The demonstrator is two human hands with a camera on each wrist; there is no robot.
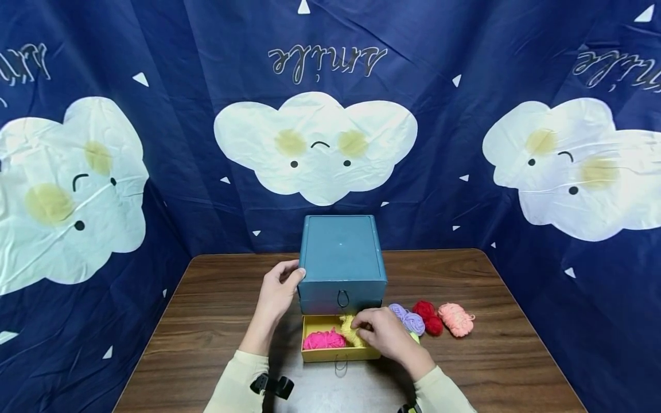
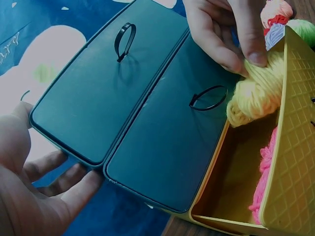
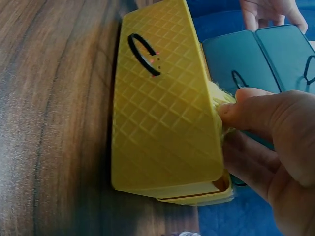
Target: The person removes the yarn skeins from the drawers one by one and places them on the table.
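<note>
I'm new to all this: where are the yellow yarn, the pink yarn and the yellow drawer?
yellow yarn (image 2: 256, 91), left wrist view, its middle.
pink yarn (image 1: 322, 340), head view, its top.
yellow drawer (image 3: 165, 118), right wrist view, its front panel.

A dark wooden surface (image 1: 206, 298) is standing in front of a navy blue cloth backdrop (image 1: 454, 46). White smiling clouds (image 1: 315, 146) and small white triangles are decorating the cloth, which is hanging wrinkled on three sides under even light.
</note>
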